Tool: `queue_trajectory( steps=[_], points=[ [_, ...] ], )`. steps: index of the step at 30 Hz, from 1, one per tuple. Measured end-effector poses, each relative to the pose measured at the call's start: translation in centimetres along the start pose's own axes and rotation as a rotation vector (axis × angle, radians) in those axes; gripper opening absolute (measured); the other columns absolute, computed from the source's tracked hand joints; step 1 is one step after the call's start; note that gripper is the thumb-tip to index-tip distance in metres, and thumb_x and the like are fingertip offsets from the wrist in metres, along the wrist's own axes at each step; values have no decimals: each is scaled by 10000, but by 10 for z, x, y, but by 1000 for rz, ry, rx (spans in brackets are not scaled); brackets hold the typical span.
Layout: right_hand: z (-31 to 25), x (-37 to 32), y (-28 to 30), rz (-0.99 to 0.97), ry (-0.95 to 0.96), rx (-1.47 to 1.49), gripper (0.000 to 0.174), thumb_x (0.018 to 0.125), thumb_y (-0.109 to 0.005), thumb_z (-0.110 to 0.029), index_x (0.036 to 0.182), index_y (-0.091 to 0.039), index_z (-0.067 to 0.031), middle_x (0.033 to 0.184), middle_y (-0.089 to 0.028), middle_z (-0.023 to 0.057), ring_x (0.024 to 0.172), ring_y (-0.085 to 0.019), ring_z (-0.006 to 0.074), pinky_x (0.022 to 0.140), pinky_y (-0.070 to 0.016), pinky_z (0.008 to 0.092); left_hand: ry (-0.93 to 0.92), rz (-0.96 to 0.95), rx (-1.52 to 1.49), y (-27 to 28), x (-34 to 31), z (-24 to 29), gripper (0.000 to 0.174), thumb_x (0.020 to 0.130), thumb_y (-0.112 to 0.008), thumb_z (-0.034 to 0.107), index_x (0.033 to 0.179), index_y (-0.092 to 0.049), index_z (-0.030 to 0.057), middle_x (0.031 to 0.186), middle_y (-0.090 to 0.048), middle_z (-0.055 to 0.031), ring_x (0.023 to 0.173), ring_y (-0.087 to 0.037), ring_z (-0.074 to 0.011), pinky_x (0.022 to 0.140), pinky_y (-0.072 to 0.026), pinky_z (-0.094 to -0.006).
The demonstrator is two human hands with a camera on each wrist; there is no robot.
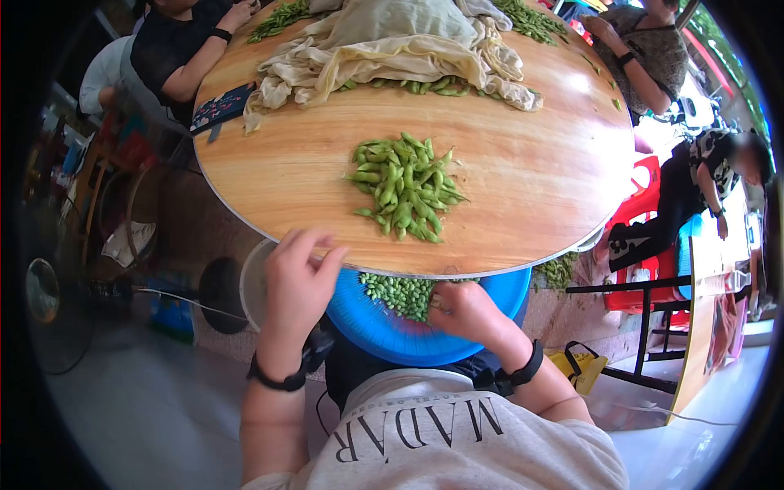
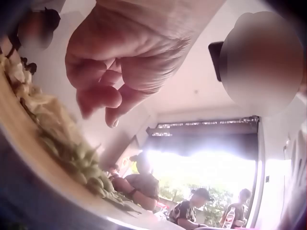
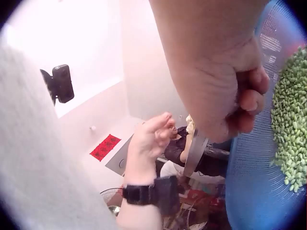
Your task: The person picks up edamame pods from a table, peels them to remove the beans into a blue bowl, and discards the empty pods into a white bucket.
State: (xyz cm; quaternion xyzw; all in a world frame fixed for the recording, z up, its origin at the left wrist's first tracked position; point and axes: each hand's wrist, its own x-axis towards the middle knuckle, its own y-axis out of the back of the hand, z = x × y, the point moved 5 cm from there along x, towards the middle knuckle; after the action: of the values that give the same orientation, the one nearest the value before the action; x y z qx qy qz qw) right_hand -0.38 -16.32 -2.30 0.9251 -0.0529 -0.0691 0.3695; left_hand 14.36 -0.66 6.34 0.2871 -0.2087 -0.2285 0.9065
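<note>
Head view: shelled beans (image 1: 398, 294) in a blue basket (image 1: 371, 333)

From where I stand, the left hand (image 1: 298, 273) is near the edge of the wooden table (image 1: 531, 188), a narrow gap between thumb and fingers, nothing visible there. Over the basket, the right hand (image 1: 467, 314) has curled fingers; I can't tell what they hold, if anything. Green pods (image 1: 404, 188) lie heaped on the tabletop.

I'm counting one round table (image 1: 269, 175), one near pile of green pods (image 1: 404, 188) and at least two far piles (image 1: 282, 18) lying on it. One left hand (image 1: 300, 278), one right hand (image 1: 467, 313), two black wristbands (image 1: 527, 367) and one yellow bag (image 1: 567, 376) are showing. One blue basket (image 1: 392, 349) is holding beans (image 1: 400, 296) beyond my counting. I'm also counting at least three other people (image 1: 653, 57).
</note>
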Motion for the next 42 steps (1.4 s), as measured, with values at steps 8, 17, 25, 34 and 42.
queue_trajectory(
  steps=[8, 17, 25, 34, 42],
  points=[
    [5, -10, -1, 46, 59, 122, 150, 659, -585, -87, 795, -580, -25, 668, -570, 181, 618, -570, 356, 567, -467, 398, -113, -181, 129, -77, 83, -1, 317, 702, -642, 6, 1009, -562, 3, 745, -577, -73, 566, -533, -84, 466, -418, -228],
    [13, -15, -1, 89, -43, 301, 126, 740, -622, -133, 803, -599, -26, 637, -592, 157, 560, -594, 288, 530, -471, 353, 335, -104, -714, -41, 35, -12, 140, 776, -590, 9, 908, -545, 16, 727, -575, -31, 602, -583, -109, 485, -416, -195],
    [-8, -22, -10, -60, -301, 1103, 182, 831, -613, -194, 885, -592, -21, 662, -553, -12, 564, -462, 34, 482, -363, 171, 441, -334, -857, -78, -82, -1, 186, 767, -616, -38, 945, -571, -7, 821, -627, -76, 705, -605, -101, 621, -489, -207],
    [3, -34, -8, -29, -204, 1039, 333, 902, -483, -332, 853, -588, -19, 626, -504, -15, 530, -410, 47, 464, -328, 192, 374, -514, -589, -79, -93, 11, 149, 796, -606, 4, 934, -594, -50, 726, -621, -59, 559, -568, -82, 508, -449, -193],
    [-5, -42, -25, -135, -207, 1177, 372, 952, -326, -378, 849, -469, -50, 602, -385, -29, 516, -318, 52, 441, -257, 191, 84, -345, -297, -83, -93, 23, 124, 763, -645, 23, 870, -614, -31, 649, -611, -64, 507, -551, -86, 455, -430, -215]
  ],
)
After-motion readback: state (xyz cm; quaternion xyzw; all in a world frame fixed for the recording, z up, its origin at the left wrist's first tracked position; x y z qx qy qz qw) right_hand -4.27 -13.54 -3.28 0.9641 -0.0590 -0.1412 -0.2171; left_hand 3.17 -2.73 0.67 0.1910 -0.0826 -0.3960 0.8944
